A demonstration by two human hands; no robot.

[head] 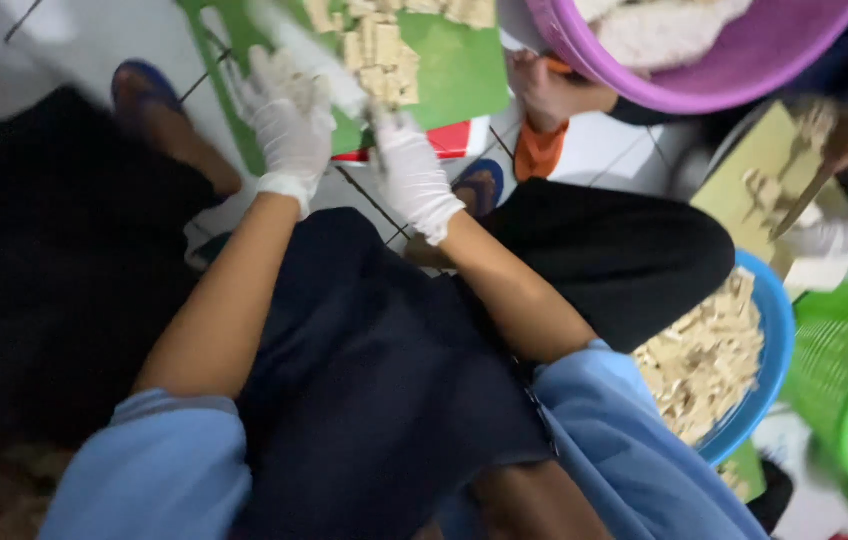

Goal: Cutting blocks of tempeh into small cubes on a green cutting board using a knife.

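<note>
- The green cutting board (459, 70) is the landmark — on it lies a heap of pale cut cubes (379, 45), tofu-like, already diced; judging by that, a good part of the cutting looks done, and the cubes have not left the board.
- The left hand (289, 115), in a white glove, rests at the board's near-left edge, fingers loosely spread, pinching nothing I can make out.
- The right hand (409, 165), also gloved, sits just below the board's near edge, close under the cubes; whether its grip closes on anything I cannot tell — motion blur hides it.
- Right of the board, lower down, a blue basin (769, 340) holds many more cut cubes.
- Above that, a purple basin (704, 75) and another person's hand with a knife (809, 195).
</note>
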